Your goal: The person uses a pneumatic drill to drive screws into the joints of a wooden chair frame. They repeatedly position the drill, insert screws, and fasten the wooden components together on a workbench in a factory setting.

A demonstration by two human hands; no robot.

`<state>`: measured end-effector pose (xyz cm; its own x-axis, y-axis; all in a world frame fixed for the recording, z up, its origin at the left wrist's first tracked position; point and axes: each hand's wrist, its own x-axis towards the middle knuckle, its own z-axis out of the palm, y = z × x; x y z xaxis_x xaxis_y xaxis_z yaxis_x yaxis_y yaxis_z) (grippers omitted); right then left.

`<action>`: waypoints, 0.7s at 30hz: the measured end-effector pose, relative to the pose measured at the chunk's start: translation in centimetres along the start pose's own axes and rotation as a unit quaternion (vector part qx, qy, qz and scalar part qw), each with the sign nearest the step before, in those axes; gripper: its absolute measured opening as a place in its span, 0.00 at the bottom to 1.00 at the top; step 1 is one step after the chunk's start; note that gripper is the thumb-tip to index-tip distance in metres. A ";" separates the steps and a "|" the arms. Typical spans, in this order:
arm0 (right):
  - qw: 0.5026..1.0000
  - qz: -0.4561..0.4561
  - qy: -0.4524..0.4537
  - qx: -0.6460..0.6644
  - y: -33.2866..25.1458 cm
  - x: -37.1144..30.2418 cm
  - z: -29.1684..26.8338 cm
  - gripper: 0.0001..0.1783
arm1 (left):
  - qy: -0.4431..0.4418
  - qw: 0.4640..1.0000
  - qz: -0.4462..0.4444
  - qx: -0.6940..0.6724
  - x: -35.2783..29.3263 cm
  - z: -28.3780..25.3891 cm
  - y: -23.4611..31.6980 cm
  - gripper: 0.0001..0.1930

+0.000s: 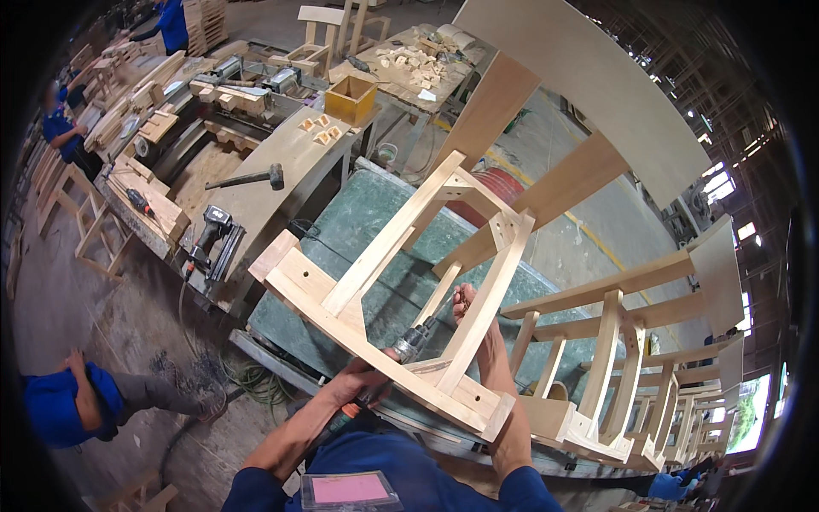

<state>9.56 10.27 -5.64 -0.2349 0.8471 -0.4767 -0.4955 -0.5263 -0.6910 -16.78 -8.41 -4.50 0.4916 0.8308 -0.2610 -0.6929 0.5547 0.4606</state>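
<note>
A pale wooden chair frame [375,264] lies tilted over a green-topped worktable [341,200], its wide curved backrest [589,68] pointing up and to the right. My left hand [363,381] is wrapped round a power drill [414,341], whose metal front end reaches inside the seat frame near the front rail. My right hand [463,303] comes up through the seat opening, with its fingers curled together beside the right side rail. Whatever those fingers hold, if anything, is too small to make out. Corner blocks [507,229] are fixed at the frame's corners.
On the bench at left are a mallet [256,177], a nail gun [213,235], small wooden blocks [320,130] and a yellow box [350,100]. A row of similar chairs [614,375] stands at right. Co-workers [72,397] in blue are at left. A hose [256,380] lies below.
</note>
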 end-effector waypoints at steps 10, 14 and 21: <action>0.999 -0.025 0.017 -0.024 -0.2 0.1 1.4 0.19 | -0.012 1.000 -0.018 0.009 0.4 -0.1 1.1 0.25; 0.999 -0.027 0.014 -0.037 -0.6 0.0 1.2 0.19 | 0.007 0.998 -0.023 0.050 0.8 -0.1 1.1 0.25; 0.991 -0.052 0.050 -0.112 -1.0 -0.6 1.6 0.20 | 0.027 0.984 -0.042 0.174 1.3 0.3 1.2 0.18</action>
<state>8.87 10.41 -3.78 -0.1024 0.8923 -0.4397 -0.3126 -0.4485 -0.8373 -16.84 -6.63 -4.06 0.5038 0.7895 -0.3505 -0.4246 0.5797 0.6955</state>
